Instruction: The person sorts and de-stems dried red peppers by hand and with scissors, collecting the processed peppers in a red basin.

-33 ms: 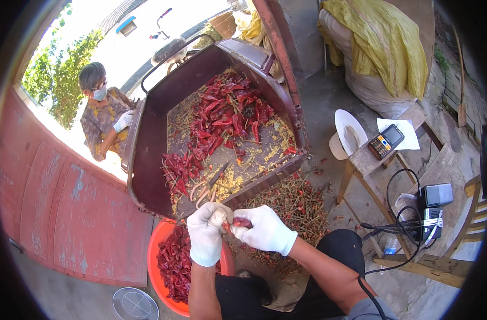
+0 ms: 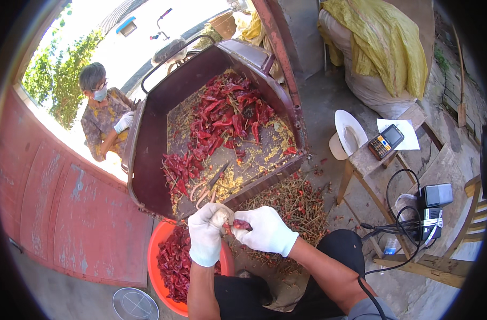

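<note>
1. the pepper (image 2: 242, 225) is up between the two gloved hands, above the gap from tub to cart. what shows of it is short and dark red, its long axis running roughly left to right; fingers cover its middle, so i can't tell its full length.
2. the right hand (image 2: 267, 230) has it pinched, thumb and fingers closed on the right part, coming in from the right.
3. the left hand (image 2: 205, 229) is curled tight at the other end, red showing at its fingertips. neither hand is clearly nearer: the pepper touches both.
4. below and to the left, near the knees, is the orange tub (image 2: 153, 248), holding loose peppers (image 2: 171, 264). the left hand is the closer one to it.
5. just right of the tub, on the floor, the stem heap (image 2: 302, 205) spreads below the right hand.
6. farther off is the cart (image 2: 150, 152), with a red pile (image 2: 227, 114) on its bed and shears (image 2: 203, 191) at the near edge.
7. at the cart's far left, a masked co-worker (image 2: 97, 120) rests a gloved hand by the rim.
</note>
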`<control>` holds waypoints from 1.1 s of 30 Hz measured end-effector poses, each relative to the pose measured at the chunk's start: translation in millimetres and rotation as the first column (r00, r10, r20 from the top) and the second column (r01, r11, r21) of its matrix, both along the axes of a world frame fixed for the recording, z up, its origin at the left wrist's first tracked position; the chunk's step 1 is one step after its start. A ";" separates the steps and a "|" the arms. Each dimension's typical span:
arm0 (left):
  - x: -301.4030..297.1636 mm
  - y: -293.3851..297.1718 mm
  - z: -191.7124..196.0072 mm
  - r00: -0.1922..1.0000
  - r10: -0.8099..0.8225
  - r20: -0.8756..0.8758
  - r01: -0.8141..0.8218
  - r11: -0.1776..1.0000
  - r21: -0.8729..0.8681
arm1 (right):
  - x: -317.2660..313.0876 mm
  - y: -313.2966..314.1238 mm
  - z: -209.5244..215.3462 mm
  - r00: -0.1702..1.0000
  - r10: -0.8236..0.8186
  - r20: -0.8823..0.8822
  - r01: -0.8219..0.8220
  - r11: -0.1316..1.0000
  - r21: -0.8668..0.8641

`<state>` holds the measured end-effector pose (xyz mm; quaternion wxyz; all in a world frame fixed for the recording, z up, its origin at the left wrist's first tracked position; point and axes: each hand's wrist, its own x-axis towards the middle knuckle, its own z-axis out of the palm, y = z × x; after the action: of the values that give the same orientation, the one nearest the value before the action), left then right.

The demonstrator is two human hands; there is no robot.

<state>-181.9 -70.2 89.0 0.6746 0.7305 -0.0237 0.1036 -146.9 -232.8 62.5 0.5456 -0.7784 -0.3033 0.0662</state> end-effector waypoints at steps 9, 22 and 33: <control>45.3 38.0 -12.9 0.973 0.199 -0.114 -0.191 0.978 0.080 | 2.4 8.1 -2.0 0.899 0.121 -0.421 0.080 0.899 0.431; 234.9 56.2 -80.8 0.975 0.090 0.205 -0.222 0.272 0.936 | 13.6 6.9 -5.7 0.791 0.172 -0.587 0.105 0.907 0.408; 261.2 60.6 -92.8 0.954 0.269 0.130 -0.179 0.169 0.969 | 26.8 11.1 -16.9 0.763 0.098 -0.639 0.164 0.927 0.338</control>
<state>79.3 -9.6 -3.8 0.0421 0.9885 0.0482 0.1372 -120.1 -221.6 45.6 0.7553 -0.5944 -0.0901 0.2607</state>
